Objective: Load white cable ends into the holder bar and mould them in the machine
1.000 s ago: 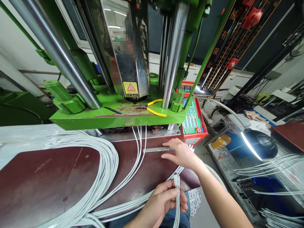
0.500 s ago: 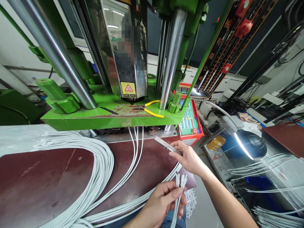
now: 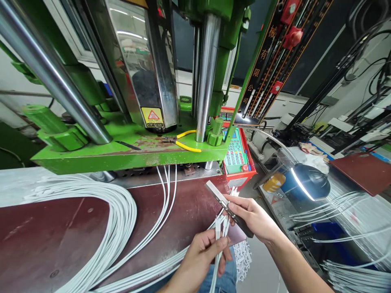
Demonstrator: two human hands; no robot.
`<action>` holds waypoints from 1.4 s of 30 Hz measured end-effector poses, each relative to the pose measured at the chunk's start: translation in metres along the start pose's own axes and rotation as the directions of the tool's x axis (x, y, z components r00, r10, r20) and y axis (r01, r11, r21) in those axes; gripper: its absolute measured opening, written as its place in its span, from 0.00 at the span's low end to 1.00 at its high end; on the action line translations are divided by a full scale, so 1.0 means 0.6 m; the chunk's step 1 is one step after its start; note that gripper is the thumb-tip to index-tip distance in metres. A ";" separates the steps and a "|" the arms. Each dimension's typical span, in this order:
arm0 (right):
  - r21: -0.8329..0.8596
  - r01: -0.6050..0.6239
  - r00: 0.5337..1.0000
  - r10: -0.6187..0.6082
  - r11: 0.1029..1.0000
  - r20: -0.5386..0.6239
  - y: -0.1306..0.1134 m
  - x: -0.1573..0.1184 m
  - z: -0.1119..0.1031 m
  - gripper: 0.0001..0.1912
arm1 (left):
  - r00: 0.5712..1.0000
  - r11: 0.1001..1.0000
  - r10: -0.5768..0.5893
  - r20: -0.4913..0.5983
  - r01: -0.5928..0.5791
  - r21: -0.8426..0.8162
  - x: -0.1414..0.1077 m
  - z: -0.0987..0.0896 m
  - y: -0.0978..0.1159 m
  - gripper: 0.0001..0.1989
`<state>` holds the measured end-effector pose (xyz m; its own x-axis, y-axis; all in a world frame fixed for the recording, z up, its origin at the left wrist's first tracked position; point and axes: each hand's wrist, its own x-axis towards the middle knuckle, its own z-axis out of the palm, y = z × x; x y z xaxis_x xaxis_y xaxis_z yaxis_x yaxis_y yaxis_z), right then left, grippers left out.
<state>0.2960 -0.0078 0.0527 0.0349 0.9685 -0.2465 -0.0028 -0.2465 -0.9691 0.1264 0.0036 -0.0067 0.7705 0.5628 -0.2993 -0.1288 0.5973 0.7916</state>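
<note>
Where the left hand (image 3: 203,254) pinches a small bundle of white cables (image 3: 215,270) between thumb and fingers, their connector ends (image 3: 218,223) stand out of the grip, pointing away from the person, with the long axis running roughly fore and aft and the tails dropping toward the lap (image 3: 227,276). The right hand (image 3: 253,215) is closed around a thin metal tool (image 3: 215,191) just beyond those ends; its flat tip points forward and left, its dark end back to the right, so its axis slants across the cables' line. Whether tool and connectors touch, I cannot tell. Below the right hand lies a heap of white scraps (image 3: 242,260); what holds it is hidden. Well to the right of both hands sits a blue bin (image 3: 330,231), its inside too dark to read. Left of the left hand, a thick coil of cable (image 3: 125,215) lies on the brown surface (image 3: 61,240). Ahead of the hands, loose strands (image 3: 168,187) run out from beneath a green machine (image 3: 128,158), on which yellow-handled pliers (image 3: 187,146) rest.
</note>
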 end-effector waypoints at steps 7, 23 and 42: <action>-0.035 -0.044 0.999 0.045 0.998 0.014 -0.002 0.003 0.006 0.26 | 0.998 0.998 -0.056 -0.032 0.058 0.036 -0.005 0.001 0.003 0.19; -0.178 0.015 1.000 -0.015 0.984 0.002 0.009 0.000 0.012 0.27 | 0.997 0.989 -0.066 -0.050 0.072 0.131 -0.007 0.002 0.018 0.22; -0.144 -0.021 0.991 0.040 0.989 0.128 -0.003 -0.003 0.013 0.26 | 0.995 0.873 -0.032 -0.094 0.074 0.483 -0.006 -0.023 0.022 0.26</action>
<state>0.2881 -0.0087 0.0549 -0.0938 0.9543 -0.2837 0.1401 -0.2694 -0.9528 0.1134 0.0175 -0.0025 0.7124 0.5944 -0.3732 0.2457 0.2869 0.9259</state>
